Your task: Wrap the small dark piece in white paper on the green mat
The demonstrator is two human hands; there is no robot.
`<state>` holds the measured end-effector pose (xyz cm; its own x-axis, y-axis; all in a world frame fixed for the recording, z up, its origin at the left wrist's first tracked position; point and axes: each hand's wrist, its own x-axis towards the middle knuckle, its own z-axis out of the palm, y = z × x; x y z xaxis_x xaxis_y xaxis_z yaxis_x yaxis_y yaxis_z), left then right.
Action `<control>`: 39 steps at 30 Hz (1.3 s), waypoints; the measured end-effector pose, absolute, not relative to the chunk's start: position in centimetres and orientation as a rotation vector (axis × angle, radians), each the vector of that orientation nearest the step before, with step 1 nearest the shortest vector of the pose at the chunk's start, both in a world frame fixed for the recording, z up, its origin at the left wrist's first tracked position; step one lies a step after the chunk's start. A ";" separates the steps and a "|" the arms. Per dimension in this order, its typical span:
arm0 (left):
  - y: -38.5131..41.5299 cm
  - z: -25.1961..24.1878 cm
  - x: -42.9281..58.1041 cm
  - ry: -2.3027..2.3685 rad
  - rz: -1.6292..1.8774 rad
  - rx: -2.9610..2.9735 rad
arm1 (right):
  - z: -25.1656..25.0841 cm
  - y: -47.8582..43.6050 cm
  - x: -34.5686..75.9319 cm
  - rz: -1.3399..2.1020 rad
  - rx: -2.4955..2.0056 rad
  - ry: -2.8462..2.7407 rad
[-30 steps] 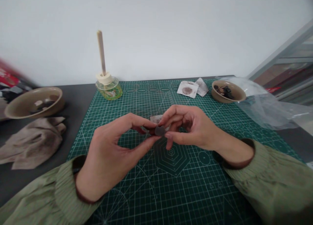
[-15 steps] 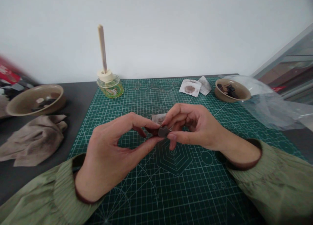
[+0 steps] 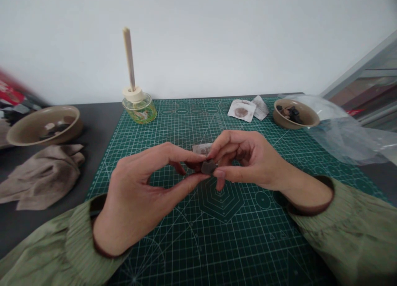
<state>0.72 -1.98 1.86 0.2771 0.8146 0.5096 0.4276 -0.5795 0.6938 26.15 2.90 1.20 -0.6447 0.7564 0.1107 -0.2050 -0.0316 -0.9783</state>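
hands (image 3: 139, 191) (image 3: 248, 159) barely shifted, pinching dark chip (image 3: 208, 167)

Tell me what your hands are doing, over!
Left hand and right hand pinching a small dark piece. Stained paper square just behind the fingers, on the green cutting mat.

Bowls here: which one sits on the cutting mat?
The right bowl, holding dark pieces, rests on the far corner of the mat; the left bowl sits on the dark tabletop.

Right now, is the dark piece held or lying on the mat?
Held: the dark piece is pinched between the left hand and right hand.
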 end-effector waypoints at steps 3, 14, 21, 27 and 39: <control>-1.9 1.8 0.7 1.086 1.251 2.125 | 1.1 2.9 26.1 1.771 -0.573 -1.540; -1.9 2.0 0.9 1.059 1.267 2.080 | 1.3 2.8 26.3 1.833 -0.525 -1.491; -2.0 2.2 0.9 1.053 1.269 2.074 | 1.4 2.8 26.1 1.853 -0.509 -1.469; -2.1 2.1 0.9 1.050 1.269 2.081 | 1.4 2.8 26.0 1.874 -0.493 -1.440; -2.0 2.2 0.9 1.024 1.278 2.088 | 1.4 2.9 26.2 1.873 -0.494 -1.442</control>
